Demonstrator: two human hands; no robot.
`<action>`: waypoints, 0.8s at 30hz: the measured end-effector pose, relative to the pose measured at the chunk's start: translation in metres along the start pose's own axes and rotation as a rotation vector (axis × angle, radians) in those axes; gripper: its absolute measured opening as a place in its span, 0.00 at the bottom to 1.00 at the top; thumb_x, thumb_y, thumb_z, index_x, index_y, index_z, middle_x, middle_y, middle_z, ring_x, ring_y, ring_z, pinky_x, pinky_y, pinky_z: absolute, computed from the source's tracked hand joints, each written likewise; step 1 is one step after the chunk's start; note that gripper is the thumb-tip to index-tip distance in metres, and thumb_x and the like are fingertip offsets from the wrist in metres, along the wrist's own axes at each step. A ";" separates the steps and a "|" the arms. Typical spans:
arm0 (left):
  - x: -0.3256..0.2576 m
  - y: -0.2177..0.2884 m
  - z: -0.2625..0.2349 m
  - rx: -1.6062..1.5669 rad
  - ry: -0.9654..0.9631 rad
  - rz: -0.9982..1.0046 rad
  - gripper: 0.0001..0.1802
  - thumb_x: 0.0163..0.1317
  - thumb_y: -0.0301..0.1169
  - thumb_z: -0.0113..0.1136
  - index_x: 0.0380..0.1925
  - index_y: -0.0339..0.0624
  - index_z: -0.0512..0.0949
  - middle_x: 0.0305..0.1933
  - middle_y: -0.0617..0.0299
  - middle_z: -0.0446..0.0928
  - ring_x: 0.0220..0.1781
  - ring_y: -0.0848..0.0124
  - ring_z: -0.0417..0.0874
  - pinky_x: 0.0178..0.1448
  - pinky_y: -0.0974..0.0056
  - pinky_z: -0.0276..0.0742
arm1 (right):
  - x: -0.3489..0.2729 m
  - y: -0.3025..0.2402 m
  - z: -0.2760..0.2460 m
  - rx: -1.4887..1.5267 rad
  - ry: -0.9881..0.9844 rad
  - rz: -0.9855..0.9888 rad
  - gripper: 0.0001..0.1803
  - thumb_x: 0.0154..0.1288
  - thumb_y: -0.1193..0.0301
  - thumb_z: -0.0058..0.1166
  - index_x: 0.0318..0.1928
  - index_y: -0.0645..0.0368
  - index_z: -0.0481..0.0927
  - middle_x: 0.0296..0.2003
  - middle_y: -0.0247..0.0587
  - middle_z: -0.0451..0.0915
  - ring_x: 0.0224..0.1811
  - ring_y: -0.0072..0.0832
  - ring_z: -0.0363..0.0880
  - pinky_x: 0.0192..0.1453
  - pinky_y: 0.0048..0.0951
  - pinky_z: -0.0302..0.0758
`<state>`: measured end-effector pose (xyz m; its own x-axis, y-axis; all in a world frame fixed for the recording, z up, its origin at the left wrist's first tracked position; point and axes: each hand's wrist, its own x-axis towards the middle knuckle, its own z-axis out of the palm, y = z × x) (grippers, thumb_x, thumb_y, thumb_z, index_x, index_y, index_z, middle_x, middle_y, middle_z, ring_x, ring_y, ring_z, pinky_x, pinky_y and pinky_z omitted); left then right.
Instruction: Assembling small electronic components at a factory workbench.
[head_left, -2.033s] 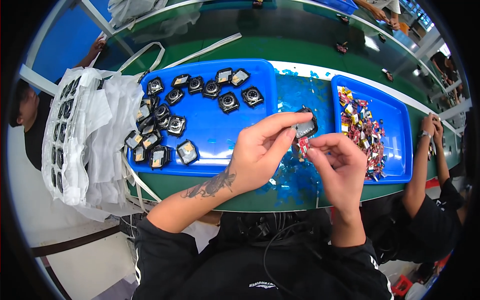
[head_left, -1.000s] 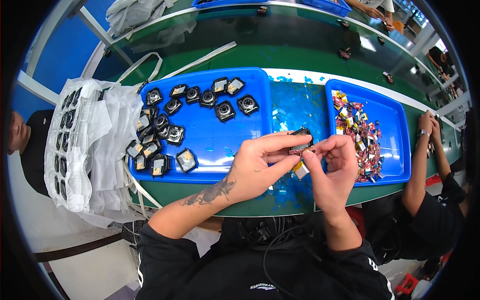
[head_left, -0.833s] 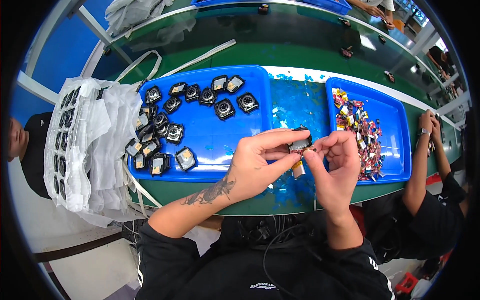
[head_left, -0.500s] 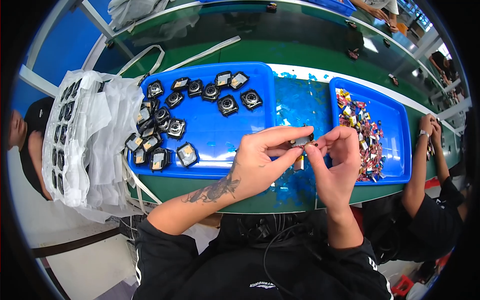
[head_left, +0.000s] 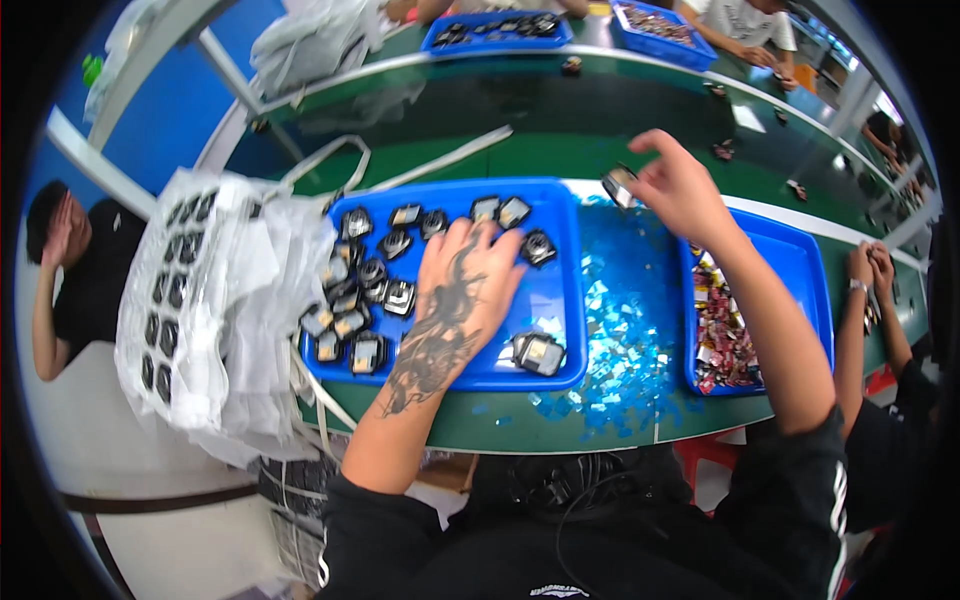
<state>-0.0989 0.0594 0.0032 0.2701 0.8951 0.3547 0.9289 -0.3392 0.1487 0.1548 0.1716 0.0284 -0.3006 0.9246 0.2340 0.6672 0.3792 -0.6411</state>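
My left hand (head_left: pixel 462 285) reaches down into the blue tray (head_left: pixel 560 300) on the left, fingers apart and bent over the watch cases near its far side. What lies under the palm is hidden. A black watch case with a pale square panel (head_left: pixel 539 354) rests alone near the tray's front right corner. Several more watch cases (head_left: pixel 372 272) crowd the tray's left half. My right hand (head_left: pixel 680 190) is stretched forward past the table's far edge strip. Between its thumb and fingers, at the tips, is a tilted black watch case (head_left: pixel 620 187) with a pale face.
A second blue tray (head_left: pixel 815 300) on the right holds a heap of small coloured parts (head_left: pixel 722 335). Bluish film pieces (head_left: pixel 620 320) litter the table between the trays. White packing sheets (head_left: pixel 185 300) with watch cases stand at left. Beyond runs a green belt (head_left: pixel 560 150); other people sit around.
My hands have parted: the left went back into the left tray, the right forward with a watch case. A watch case now rests at the tray's front right. The view has shifted.
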 end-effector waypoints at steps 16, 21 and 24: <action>0.006 -0.011 0.015 -0.731 0.085 -0.377 0.12 0.71 0.25 0.46 0.53 0.36 0.71 0.36 0.53 0.81 0.31 0.67 0.84 0.38 0.66 0.82 | 0.020 0.068 -0.071 -0.233 -0.059 0.004 0.08 0.55 0.70 0.63 0.32 0.62 0.84 0.23 0.41 0.81 0.26 0.30 0.79 0.35 0.33 0.75; 0.007 0.013 -0.001 -1.698 -0.059 -0.465 0.09 0.72 0.26 0.49 0.49 0.38 0.68 0.45 0.45 0.82 0.40 0.61 0.87 0.44 0.62 0.86 | -0.050 0.054 -0.090 -0.390 -0.331 0.083 0.09 0.55 0.70 0.65 0.35 0.61 0.85 0.28 0.42 0.83 0.31 0.31 0.82 0.38 0.32 0.77; 0.003 0.020 0.000 -1.766 -0.130 -0.493 0.09 0.71 0.26 0.49 0.50 0.38 0.69 0.49 0.44 0.81 0.44 0.59 0.87 0.49 0.59 0.85 | -0.063 0.074 -0.078 -0.401 -0.292 0.109 0.08 0.55 0.71 0.65 0.34 0.62 0.85 0.31 0.47 0.84 0.36 0.40 0.83 0.43 0.37 0.78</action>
<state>-0.0796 0.0555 0.0070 0.1834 0.9806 -0.0694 -0.3751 0.1351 0.9171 0.2767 0.1443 0.0230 -0.3542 0.9326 -0.0695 0.8975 0.3181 -0.3056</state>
